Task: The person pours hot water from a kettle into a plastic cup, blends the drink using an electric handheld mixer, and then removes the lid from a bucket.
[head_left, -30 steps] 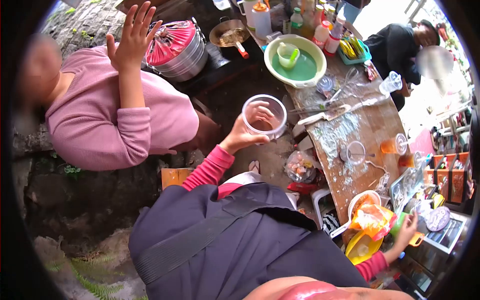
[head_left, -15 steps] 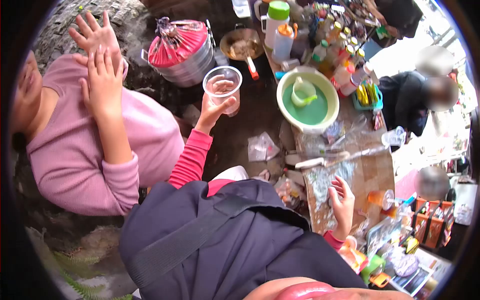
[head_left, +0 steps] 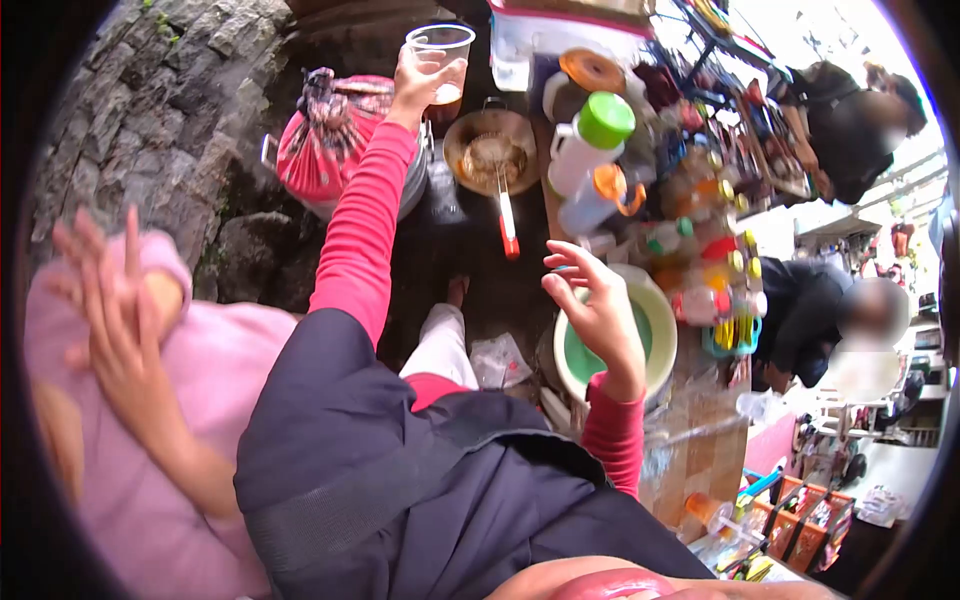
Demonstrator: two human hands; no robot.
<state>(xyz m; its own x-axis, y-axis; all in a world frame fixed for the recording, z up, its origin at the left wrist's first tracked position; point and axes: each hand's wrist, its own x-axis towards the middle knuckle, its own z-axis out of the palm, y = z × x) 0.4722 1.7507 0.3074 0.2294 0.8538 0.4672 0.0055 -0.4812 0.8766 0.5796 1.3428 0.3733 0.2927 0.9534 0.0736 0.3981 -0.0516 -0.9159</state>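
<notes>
My left hand reaches far forward, its fingers wrapped round a clear plastic cup. Just below the cup are a lidded metal pot tied with a red patterned cloth and a pan with a red-and-white-handled utensil in it. My right hand is open, fingers apart and slightly bent, over the pale basin of green liquid. It covers part of the basin, and I cannot tell whether it touches the rim.
A white jug with a green lid and a bottle with an orange cap stand beyond the basin, near several bottles. At left sits a person in pink, hands together. Other people are at right. A stone wall rises behind.
My left hand has carried the cup forward and up, beyond the pot. My right hand has moved from above the table to over the basin. The view has shifted, and the neighbour's hands have lowered.
</notes>
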